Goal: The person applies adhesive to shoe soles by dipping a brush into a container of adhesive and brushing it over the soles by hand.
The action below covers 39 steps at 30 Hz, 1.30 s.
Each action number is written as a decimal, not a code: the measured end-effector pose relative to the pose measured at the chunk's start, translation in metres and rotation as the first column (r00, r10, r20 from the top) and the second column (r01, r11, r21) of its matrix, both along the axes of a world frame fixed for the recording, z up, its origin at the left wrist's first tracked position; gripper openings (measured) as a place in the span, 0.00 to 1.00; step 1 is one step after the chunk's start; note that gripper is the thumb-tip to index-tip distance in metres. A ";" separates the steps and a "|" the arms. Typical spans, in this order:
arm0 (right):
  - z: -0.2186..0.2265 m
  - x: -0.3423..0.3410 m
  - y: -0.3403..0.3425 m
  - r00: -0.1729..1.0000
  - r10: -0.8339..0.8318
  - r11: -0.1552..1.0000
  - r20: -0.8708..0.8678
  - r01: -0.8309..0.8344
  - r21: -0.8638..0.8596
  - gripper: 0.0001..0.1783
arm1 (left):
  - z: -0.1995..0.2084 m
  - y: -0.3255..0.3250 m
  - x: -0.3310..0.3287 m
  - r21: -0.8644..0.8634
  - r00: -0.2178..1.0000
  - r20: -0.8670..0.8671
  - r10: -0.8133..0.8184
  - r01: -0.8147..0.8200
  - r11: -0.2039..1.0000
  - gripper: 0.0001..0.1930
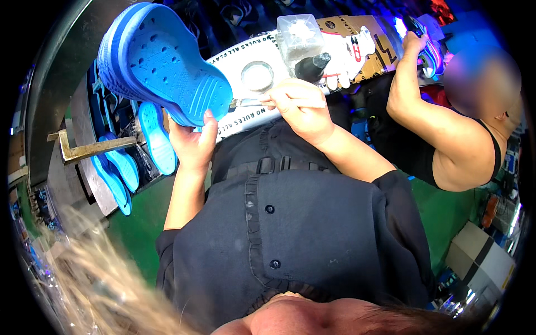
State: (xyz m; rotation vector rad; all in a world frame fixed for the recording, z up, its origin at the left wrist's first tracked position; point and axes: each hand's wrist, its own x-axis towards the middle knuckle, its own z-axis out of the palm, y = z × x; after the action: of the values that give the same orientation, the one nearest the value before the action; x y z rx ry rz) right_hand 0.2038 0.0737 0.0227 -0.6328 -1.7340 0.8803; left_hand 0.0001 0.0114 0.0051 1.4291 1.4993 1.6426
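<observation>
A big blue shoe sole (167, 70), its hollow inner side toward me and dotted with small pits, is held up at the upper left. My left hand (192, 139) grips it by the heel end, thumb on the near edge and the other fingers hidden beneath. Between the fingers of my right hand (301, 111) is a thin brush (245, 103), its bristles pointing left at the heel's edge. Whether they touch it I cannot tell. Just beyond the brush, a small round dish (257, 76) sits on a white printed board (237, 68).
Behind my right hand stand a clear plastic box (300, 39) and a dark cone-shaped bottle (312, 67). White gloves (338, 58) and a red-handled cutter (356, 49) lie beside cardboard (379, 42). Blue insoles (156, 137) rest at left. At right, a person (463, 134) handles a colourful shoe.
</observation>
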 end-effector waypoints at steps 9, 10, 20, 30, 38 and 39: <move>0.000 -0.001 0.000 0.993 0.062 0.998 0.103 -0.063 0.004 0.11 | -0.017 -0.001 -0.009 0.122 0.988 -0.151 0.032 -0.014 0.992 0.22; 0.001 0.001 0.000 0.993 0.062 0.998 0.104 -0.062 0.001 0.11 | -0.021 -0.002 -0.012 0.143 0.979 -0.201 0.044 -0.016 0.990 0.22; 0.003 -0.003 0.005 0.989 0.034 0.995 0.146 -0.047 0.085 0.05 | -0.022 -0.003 -0.012 0.095 0.984 -0.165 0.071 -0.055 0.994 0.21; 0.003 -0.002 0.005 0.990 0.025 0.974 0.137 -0.055 0.219 0.05 | -0.021 -0.004 -0.010 0.069 0.984 -0.174 0.034 -0.022 0.997 0.21; 0.001 -0.001 0.002 0.992 0.030 0.983 0.121 -0.051 0.175 0.05 | -0.031 0.000 -0.008 0.255 0.973 -0.218 0.079 -0.021 0.967 0.25; 0.001 -0.001 0.001 0.994 0.013 0.986 0.107 -0.030 0.165 0.05 | -0.030 0.000 -0.008 0.255 0.973 -0.218 0.080 -0.022 0.967 0.25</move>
State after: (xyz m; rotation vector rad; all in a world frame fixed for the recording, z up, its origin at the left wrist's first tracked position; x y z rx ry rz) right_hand 0.2033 0.0751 0.0238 -0.5582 -1.8901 0.7181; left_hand -0.0077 0.0110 -0.0251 1.7796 1.5003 1.8031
